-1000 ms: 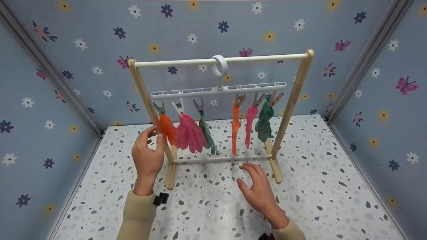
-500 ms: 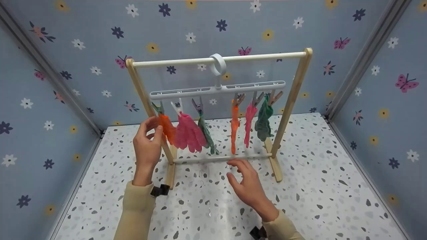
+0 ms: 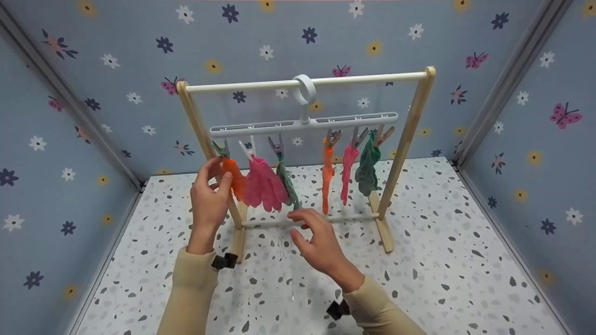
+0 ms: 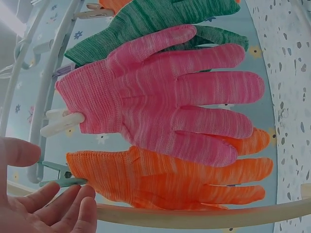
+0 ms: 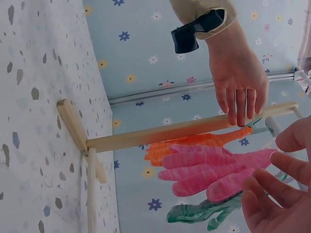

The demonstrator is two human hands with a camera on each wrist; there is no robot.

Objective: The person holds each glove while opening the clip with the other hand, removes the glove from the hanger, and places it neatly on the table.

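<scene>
Several knit gloves hang by clothespins from a white clip hanger (image 3: 260, 128). At its left end are an orange glove (image 4: 165, 179), a pink glove (image 4: 180, 97) and a green glove (image 3: 287, 184). My left hand (image 3: 210, 200) is beside the rack's left post, fingers loosely bent and thumb apart, close to the green clothespin (image 4: 63, 177) above the orange glove. No grip on the clothespin shows in the left wrist view. Below the left green glove hovers my right hand (image 3: 321, 244), its fingers relaxed and holding nothing; its fingertips overlap that glove's lower end in the head view.
A wooden rack (image 3: 409, 130) carries the hanger on its top bar and stands on a speckled white surface (image 3: 442, 260). Toward the right hang another orange glove (image 3: 328, 181), pink glove (image 3: 348, 174) and green glove (image 3: 369, 170). Flower-patterned walls (image 3: 139, 46) enclose the back and sides.
My right hand has moved left and up, from below the right-hand gloves to below the left green glove. My left hand has risen slightly toward the orange glove's clothespin.
</scene>
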